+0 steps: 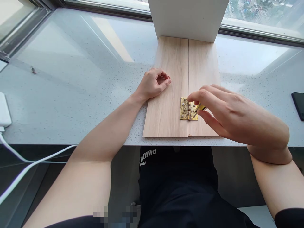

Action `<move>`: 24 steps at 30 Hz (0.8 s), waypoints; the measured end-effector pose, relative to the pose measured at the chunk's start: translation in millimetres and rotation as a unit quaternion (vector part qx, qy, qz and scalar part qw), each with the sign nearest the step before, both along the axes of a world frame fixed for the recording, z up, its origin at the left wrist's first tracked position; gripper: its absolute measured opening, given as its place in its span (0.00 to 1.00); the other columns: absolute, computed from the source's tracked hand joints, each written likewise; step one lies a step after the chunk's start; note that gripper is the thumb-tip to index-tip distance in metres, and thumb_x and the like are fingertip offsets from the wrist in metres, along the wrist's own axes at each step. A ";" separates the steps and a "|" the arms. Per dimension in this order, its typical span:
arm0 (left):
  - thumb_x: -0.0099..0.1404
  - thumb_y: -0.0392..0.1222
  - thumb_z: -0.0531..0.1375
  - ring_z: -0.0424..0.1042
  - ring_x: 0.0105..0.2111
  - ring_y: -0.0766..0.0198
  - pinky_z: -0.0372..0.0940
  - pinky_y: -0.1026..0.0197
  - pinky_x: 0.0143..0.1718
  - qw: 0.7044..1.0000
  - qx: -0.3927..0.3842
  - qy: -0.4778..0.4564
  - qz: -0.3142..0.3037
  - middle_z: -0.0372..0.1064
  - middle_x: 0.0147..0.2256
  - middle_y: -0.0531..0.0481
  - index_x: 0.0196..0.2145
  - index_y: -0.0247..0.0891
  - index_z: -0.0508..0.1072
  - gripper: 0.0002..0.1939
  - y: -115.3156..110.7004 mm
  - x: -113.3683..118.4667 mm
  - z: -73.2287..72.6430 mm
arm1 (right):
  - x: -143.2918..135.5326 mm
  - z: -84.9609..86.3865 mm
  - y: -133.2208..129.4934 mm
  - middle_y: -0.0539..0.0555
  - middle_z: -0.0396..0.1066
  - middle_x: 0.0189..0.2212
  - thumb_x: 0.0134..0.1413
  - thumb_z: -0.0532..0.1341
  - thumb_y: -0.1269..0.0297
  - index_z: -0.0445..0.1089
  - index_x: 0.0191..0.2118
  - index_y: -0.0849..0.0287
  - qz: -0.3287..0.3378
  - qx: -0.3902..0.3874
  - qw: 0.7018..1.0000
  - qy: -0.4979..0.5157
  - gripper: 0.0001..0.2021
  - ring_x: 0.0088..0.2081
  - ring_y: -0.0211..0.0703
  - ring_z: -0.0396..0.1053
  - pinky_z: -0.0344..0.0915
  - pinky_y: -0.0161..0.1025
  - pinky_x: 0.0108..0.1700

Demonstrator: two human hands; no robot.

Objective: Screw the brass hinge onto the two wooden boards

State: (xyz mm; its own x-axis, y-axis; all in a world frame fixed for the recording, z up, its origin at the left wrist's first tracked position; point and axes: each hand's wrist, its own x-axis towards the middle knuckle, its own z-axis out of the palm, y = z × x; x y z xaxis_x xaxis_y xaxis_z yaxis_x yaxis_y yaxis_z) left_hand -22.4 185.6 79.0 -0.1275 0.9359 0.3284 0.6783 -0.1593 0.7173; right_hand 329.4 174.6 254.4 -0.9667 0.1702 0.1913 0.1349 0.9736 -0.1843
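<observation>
Two pale wooden boards, a left one (166, 110) and a right one (204, 63), lie side by side with a thin seam between them. A brass hinge (184, 109) spans the seam near their front end, with screws in its plates. My right hand (218, 110) grips a small screwdriver (201, 107) with a yellow handle, its thin tip at the hinge's right plate. On the left board's left edge rests my left hand (155, 83), fingers curled, thumb near the index finger; nothing shows in it.
A white panel (187, 19) stands upright at the boards' far end, before the window. To the far right lies a dark phone (298, 104). A white device (4, 110) with a white cable (35, 163) is at the left. The counter's front edge runs before my body.
</observation>
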 end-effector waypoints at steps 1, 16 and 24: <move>0.71 0.51 0.71 0.84 0.55 0.40 0.81 0.34 0.60 1.000 0.000 -0.001 -0.003 0.90 0.49 0.44 0.40 0.50 0.77 0.08 -0.1 0.2 0.4 | 1.4 0.4 0.0 0.58 0.77 0.46 0.87 0.54 0.75 0.74 0.59 0.59 0.010 -0.003 1.000 -0.004 0.12 0.43 0.49 0.71 0.63 0.46 0.43; 0.74 0.48 0.70 0.83 0.57 0.44 0.80 0.39 0.62 1.000 -0.005 0.016 0.005 0.89 0.51 0.45 0.41 0.49 0.78 0.05 1.4 -3.6 -4.8 | -0.7 -0.5 -9.1 0.63 0.78 0.48 0.83 0.56 0.73 0.74 0.53 0.60 -0.079 0.043 0.996 0.007 0.09 0.43 0.51 0.72 0.60 0.45 0.39; 0.74 0.49 0.70 0.84 0.56 0.45 0.80 0.40 0.59 1.000 0.001 0.007 0.000 0.89 0.50 0.44 0.41 0.49 0.78 0.06 2.3 -3.7 -6.0 | 4.1 2.9 1.9 0.52 0.74 0.37 0.90 0.59 0.68 0.74 0.52 0.57 -0.034 0.014 0.999 -0.006 0.08 0.33 0.41 0.63 0.54 0.43 0.36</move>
